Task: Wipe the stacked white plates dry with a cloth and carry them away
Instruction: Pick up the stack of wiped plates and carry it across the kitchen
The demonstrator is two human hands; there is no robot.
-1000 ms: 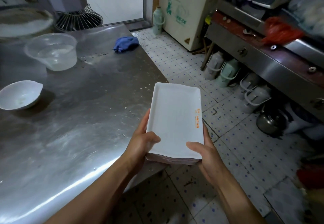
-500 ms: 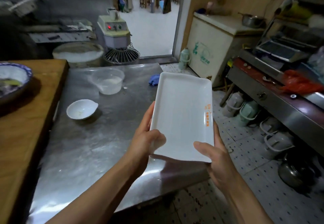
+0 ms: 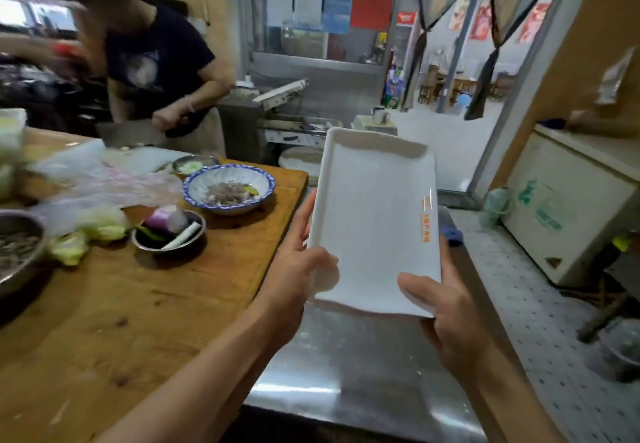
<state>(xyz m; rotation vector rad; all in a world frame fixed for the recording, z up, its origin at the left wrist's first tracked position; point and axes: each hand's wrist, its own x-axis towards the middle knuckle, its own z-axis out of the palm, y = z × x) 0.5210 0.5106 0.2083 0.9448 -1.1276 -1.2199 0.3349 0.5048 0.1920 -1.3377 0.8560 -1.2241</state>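
Aloft, plates (image 3: 374, 221) between hands (image 3: 298, 269)

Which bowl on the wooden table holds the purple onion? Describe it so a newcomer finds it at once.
Start at the wooden table on the left. Near its middle, just in front of the blue-rimmed patterned bowl of chopped food, sits a small metal bowl. Unlike its neighbour, it is plain, dark and shiny, and holds a purple onion beside a pale stalk.

Bowls (image 3: 229, 189) on wooden table (image 3: 114, 311)
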